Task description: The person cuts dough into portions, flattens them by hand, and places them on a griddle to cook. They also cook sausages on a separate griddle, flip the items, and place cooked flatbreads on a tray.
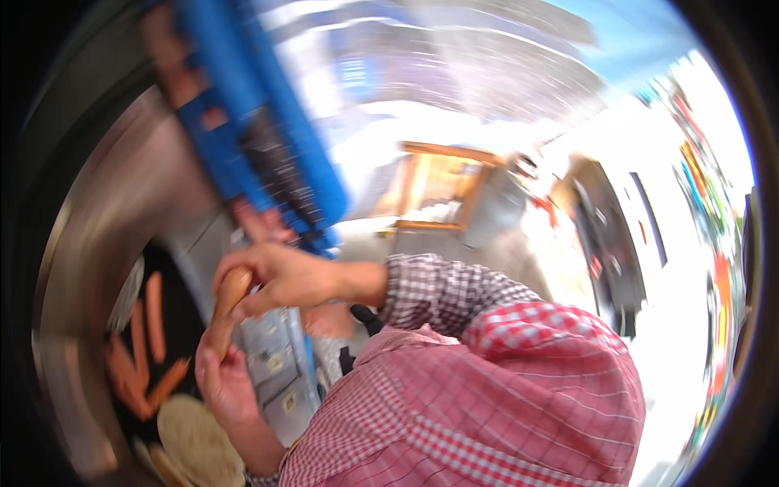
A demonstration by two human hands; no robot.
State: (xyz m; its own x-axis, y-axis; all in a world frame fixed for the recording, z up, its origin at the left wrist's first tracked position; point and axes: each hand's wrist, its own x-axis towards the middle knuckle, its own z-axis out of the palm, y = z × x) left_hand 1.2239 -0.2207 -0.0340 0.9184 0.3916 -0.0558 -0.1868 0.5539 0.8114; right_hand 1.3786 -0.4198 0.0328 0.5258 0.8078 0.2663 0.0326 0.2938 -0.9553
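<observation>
My right hand [274,277], the upper one in view, has its fingers around the rounded, glossy end of a long brown object [233,292], whose kind I cannot settle. The lower end of that object rests in the fingers of my left hand [228,380]. Beside the hands is a dark griddle [176,262] bearing several orange-pink sausages [154,316], some straight and one angled. Round pale flatbread [198,438] lies just below my left hand, with more flatbread edges [164,465] partly shown at its side.
Lidded metal containers [274,359] stand close to my body, past the hands. A large blue structure [268,122], blurred, rises above my right hand. Curved shiny metal [128,170] borders the griddle. Farther off are a wooden frame [447,182] and a dark upright shape [611,243].
</observation>
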